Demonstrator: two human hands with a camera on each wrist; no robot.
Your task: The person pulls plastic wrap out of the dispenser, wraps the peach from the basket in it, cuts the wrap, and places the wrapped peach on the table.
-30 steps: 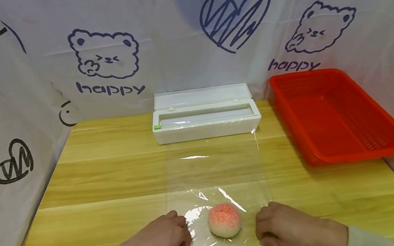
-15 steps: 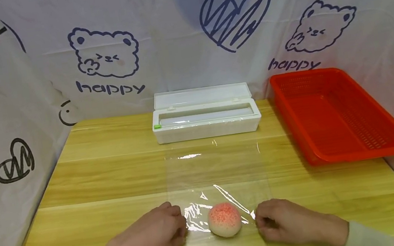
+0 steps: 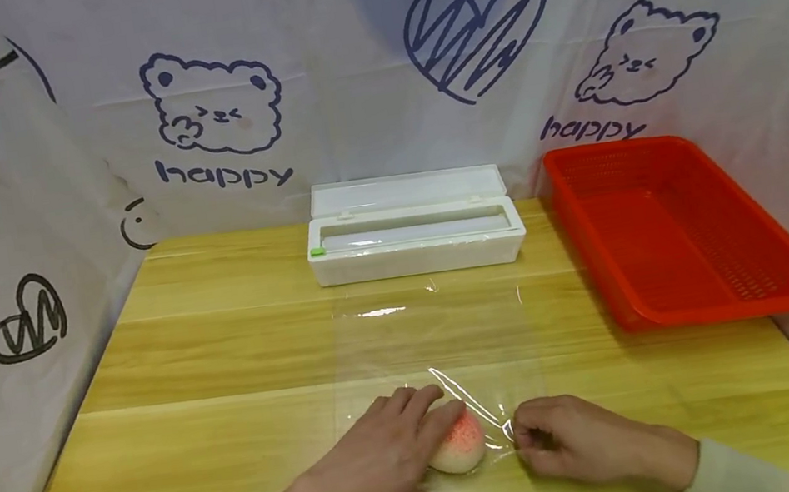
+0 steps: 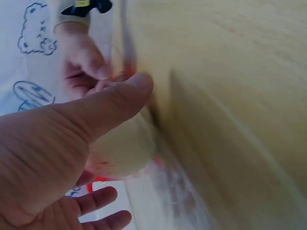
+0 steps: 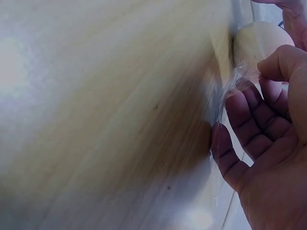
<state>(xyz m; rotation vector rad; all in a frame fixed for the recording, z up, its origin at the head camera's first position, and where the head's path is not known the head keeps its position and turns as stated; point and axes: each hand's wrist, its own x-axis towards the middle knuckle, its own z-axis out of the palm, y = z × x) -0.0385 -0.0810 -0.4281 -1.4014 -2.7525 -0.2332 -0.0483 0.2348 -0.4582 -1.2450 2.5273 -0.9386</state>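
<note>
A round pink-and-cream bun (image 3: 458, 444) sits on clear plastic film (image 3: 430, 333) that runs forward from a white dispenser box (image 3: 419, 258). My left hand (image 3: 373, 472) is at the bun's left side, its fingers spread and relaxed over that edge; in the left wrist view the thumb (image 4: 115, 103) passes in front of the bun (image 4: 124, 146). To the right of the bun, my right hand (image 3: 596, 440) pinches the film's near right corner between thumb and forefinger, and the film (image 5: 235, 81) shows at those fingertips in the right wrist view.
The dispenser's lid (image 3: 405, 191) stands raised at the back of the wooden table (image 3: 213, 355). A red plastic basket (image 3: 666, 241) lies at the back right. Printed white cloth (image 3: 340, 77) hangs behind and at both sides.
My left hand has let go of the film's left edge, moved right to the bun and spread its fingers. The right hand has stayed nearly in place, holding the film.
</note>
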